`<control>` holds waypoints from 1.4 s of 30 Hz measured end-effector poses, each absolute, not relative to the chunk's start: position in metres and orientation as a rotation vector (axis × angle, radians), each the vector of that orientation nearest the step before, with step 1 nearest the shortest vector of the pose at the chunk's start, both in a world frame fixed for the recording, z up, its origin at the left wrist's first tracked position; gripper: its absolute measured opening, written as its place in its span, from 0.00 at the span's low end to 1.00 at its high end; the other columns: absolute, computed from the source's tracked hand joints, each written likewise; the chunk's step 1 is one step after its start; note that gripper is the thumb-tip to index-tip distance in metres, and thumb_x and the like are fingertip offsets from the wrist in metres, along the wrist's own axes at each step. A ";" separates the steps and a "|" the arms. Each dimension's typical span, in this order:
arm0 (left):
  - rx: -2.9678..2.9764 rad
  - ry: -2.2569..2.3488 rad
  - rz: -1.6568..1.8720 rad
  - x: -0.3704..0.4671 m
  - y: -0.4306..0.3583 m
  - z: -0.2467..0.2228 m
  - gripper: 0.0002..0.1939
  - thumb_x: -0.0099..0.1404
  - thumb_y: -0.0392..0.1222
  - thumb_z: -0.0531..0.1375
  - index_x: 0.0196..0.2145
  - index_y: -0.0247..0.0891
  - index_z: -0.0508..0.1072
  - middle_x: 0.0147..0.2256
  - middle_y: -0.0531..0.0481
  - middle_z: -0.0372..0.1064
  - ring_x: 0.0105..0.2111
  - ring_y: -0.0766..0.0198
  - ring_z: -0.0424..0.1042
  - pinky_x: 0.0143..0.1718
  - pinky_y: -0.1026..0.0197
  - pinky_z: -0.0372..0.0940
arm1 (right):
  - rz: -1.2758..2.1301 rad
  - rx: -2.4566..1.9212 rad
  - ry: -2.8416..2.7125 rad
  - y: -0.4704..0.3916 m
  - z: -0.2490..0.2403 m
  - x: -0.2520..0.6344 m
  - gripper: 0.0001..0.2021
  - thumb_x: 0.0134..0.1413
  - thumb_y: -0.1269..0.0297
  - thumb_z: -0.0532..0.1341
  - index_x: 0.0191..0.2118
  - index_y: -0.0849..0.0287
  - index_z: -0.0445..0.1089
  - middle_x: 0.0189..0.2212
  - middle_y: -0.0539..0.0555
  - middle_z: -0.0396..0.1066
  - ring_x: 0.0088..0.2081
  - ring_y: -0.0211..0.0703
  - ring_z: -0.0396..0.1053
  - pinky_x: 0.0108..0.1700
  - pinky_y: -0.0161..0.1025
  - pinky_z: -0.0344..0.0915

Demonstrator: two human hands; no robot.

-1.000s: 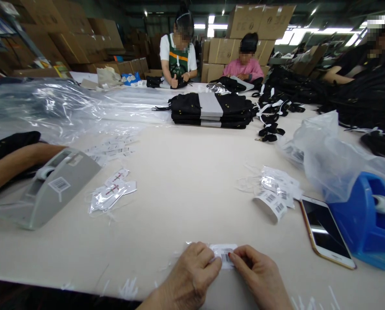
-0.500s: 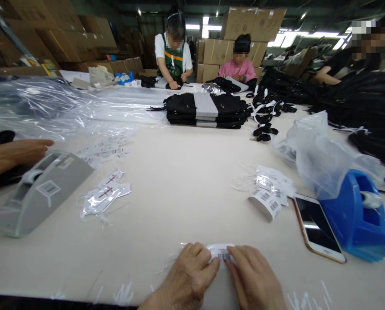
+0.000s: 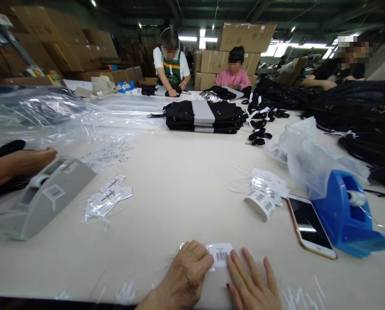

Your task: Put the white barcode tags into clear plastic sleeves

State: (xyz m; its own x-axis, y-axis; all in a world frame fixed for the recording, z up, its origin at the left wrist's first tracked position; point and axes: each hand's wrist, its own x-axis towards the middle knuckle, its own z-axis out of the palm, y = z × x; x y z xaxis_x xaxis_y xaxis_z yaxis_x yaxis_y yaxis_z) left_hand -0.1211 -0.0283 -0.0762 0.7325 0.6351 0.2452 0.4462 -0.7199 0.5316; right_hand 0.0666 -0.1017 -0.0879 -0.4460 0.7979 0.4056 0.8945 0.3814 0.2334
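Observation:
A small white barcode tag (image 3: 221, 254) in a clear sleeve lies flat on the pale table (image 3: 186, 185) near its front edge. My left hand (image 3: 186, 271) rests curled on the tag's left end, fingertips pressing it down. My right hand (image 3: 252, 282) lies flat, fingers spread, just right of and below the tag, its fingertips at the tag's lower right corner. Neither hand grips anything.
A blue tape dispenser (image 3: 344, 215) and a phone (image 3: 308, 226) sit at the right, beside loose barcode tags (image 3: 265, 193) and a clear bag (image 3: 308, 159). A grey tape dispenser (image 3: 47, 196), more tags (image 3: 105, 198) and another person's hand (image 3: 21, 161) are left. Folded black garments (image 3: 203, 116) lie mid-table; several people work beyond.
My right hand has let go of the tag's right end and opened flat onto the table. My left hand stays on the tag. The other person's hand at left shifted slightly.

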 end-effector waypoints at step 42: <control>2.131 1.163 0.379 -0.148 -0.018 -0.051 0.20 0.46 0.34 0.64 0.39 0.36 0.67 0.42 0.45 0.63 0.43 0.56 0.61 0.46 0.52 0.59 | -0.024 -1.611 -1.918 -0.082 -0.097 0.014 0.10 0.56 0.68 0.50 0.42 0.57 0.64 0.41 0.55 0.68 0.44 0.46 0.65 0.49 0.49 0.57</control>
State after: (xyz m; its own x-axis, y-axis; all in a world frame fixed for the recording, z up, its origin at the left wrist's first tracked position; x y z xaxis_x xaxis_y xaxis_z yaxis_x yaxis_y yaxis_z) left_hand -0.1481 -0.0185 -0.0510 0.5604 0.8259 -0.0621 0.6310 -0.3771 0.6780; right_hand 0.0136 -0.0818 -0.0973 -0.0578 0.8827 0.4663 0.8940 0.2536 -0.3693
